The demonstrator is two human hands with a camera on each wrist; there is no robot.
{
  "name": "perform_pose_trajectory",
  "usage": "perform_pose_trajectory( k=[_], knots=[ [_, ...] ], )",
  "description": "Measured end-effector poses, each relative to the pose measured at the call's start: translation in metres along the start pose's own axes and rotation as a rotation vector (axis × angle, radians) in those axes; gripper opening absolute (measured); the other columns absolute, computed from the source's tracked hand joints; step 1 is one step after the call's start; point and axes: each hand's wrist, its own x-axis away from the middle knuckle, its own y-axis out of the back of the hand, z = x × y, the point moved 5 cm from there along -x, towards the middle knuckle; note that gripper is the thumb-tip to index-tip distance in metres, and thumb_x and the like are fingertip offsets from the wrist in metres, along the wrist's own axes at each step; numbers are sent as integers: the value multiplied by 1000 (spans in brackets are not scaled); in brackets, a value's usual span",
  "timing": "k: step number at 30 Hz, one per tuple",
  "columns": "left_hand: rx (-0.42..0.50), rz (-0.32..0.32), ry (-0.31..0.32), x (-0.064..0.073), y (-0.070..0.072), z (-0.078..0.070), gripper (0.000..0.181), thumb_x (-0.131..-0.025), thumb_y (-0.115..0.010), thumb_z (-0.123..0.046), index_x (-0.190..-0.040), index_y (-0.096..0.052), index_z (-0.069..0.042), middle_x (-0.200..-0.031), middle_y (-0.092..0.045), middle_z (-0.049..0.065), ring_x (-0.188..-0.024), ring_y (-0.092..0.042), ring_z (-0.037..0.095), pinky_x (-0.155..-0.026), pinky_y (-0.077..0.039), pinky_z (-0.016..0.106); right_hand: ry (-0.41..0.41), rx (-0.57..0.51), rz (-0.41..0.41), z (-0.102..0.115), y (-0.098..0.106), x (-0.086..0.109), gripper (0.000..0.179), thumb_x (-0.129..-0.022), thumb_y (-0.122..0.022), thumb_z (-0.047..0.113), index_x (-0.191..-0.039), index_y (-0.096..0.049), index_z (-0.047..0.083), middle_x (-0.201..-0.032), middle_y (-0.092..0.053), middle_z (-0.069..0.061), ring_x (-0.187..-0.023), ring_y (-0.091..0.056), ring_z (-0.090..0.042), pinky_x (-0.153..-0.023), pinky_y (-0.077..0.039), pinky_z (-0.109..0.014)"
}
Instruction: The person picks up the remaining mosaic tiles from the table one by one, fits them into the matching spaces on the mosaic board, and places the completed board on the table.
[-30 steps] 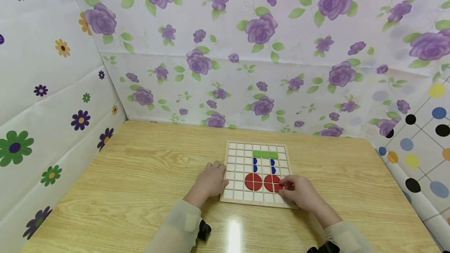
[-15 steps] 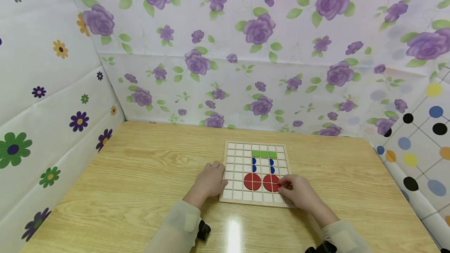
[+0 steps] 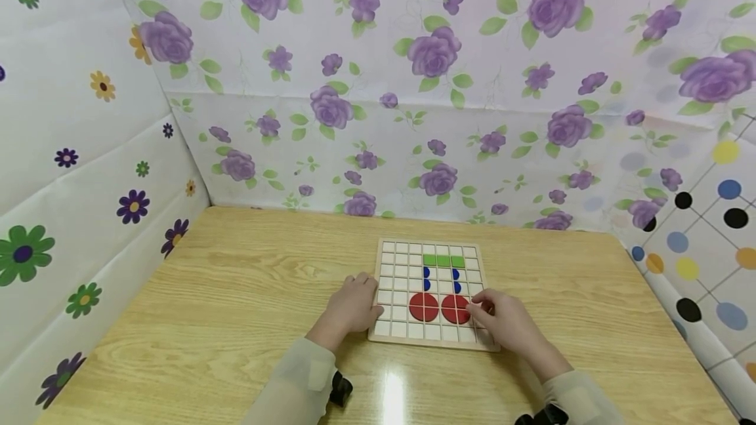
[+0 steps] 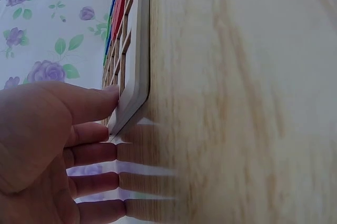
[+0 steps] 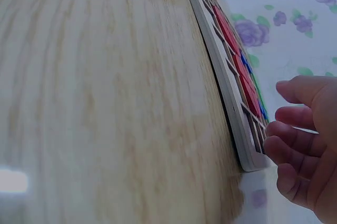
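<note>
A square wooden grid board [image 3: 392, 327] lies on the table. My left hand [image 3: 352, 303] is at its left edge. In the left wrist view the thumb [image 4: 95, 103] touches the board's rim, and the other fingers reach down to the tabletop beside it. My right hand [image 3: 508, 320] hovers at the board's right side, thumb and index fingertip apart beside the right red disc [image 3: 456, 309]. Nothing shows between those fingers in the right wrist view. A matching red disc [image 3: 423, 307] of quarter pieces sits left of it. Above are blue half-circles [image 3: 426, 279] and a green row [image 3: 443, 261].
The wooden table [image 3: 266, 261] extends around the board. Behind it hangs a purple-flowered cloth [image 3: 378, 117], with a patterned cloth [image 3: 88, 235] at the left and a dotted one [image 3: 703, 267] at the right. Black wrist mounts [image 3: 340, 389] sit on both sleeves.
The right thumb and fingers, earlier pinching at the right disc's red edge, have parted and let it go. That disc's edge now lies even. My left hand stays on the board.
</note>
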Motion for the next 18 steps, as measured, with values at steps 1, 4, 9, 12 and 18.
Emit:
perform_pose_trajectory(
  k=[1,4,9,12,18],
  knots=[
    [4,-1,-2,0,0,0,50,-91,-61,-32,-131,-52,-3,-134,-50,11,-114,-48,28,-89,-50,43,5,11,-7,0,1,0,25,-91,-63,29,-104,-68,9,-76,-59,1,-67,-49,-11,-58,-41,-24],
    [1,-10,-12,1,1,0,50,-91,-62,-32,-130,-52,-3,-133,-50,12,-114,-48,29,-90,-49,43,15,29,-17,-1,4,-1,27,-92,-61,32,-104,-68,9,-79,-61,1,-70,-50,-12,-62,-43,-25],
    [-20,-17,-20,3,-1,1,52,-91,-61,-34,-133,-51,-4,-135,-49,12,-117,-48,30,-92,-49,43,16,30,-25,-3,11,-2,27,-93,-60,34,-103,-68,11,-84,-64,0,-73,-53,-12,-65,-45,-27],
    [-31,-17,-24,4,-3,2,55,-92,-59,-36,-136,-48,-5,-138,-47,13,-122,-47,31,-95,-47,43,26,39,-51,-4,18,-4,28,-93,-58,35,-104,-68,11,-86,-65,-1,-75,-55,-13,-66,-46,-28],
    [23,-22,-37,5,-1,5,59,-92,-59,-37,-138,-47,-3,-139,-47,14,-123,-46,33,-97,-46,45,18,44,-78,-8,32,-6,35,-95,-55,38,-110,-66,8,-91,-66,-3,-78,-55,-14,-66,-46,-28]
  ],
)
